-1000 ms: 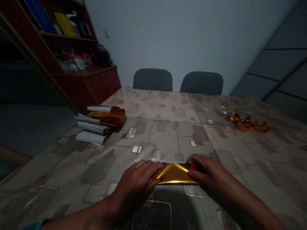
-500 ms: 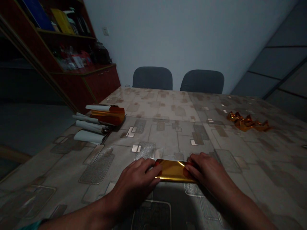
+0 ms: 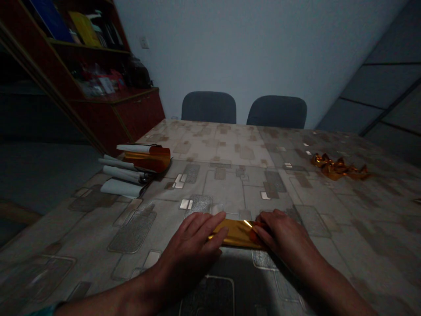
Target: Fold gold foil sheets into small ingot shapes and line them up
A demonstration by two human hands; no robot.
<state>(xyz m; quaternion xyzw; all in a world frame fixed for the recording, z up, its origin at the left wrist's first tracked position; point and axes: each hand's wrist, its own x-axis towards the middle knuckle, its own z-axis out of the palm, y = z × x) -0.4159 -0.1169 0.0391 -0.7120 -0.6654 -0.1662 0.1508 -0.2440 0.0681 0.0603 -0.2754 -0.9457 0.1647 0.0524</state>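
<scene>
Closest in, the L hand (image 3: 189,250) is nearly fully open, fingers flat and spread, fingertips (image 3: 219,219) pressing on the left end of a long, narrow strip of folded gold metallic foil (image 3: 235,233); no real grip on it. The R hand (image 3: 283,232) is half curled over the right end, but can't tell if it's pinching or only pressing. Change vs. a moment ago: L hand has slid onto the foil & the visible gold band looks slimmer, as if flattened or folded tighter. Strip lies flat on the patterned grey-beige vinyl tablecloth (image 3: 230,184), near the person's edge, long axis running L–R, roughly level. Farther out on the left: white-backed foil rolls (image 3: 120,188) & an orange-gold foil roll (image 3: 148,159). On the right: crumpled gold foil scraps (image 3: 335,168). Beyond: two dark grey chairs (image 3: 243,107).
</scene>
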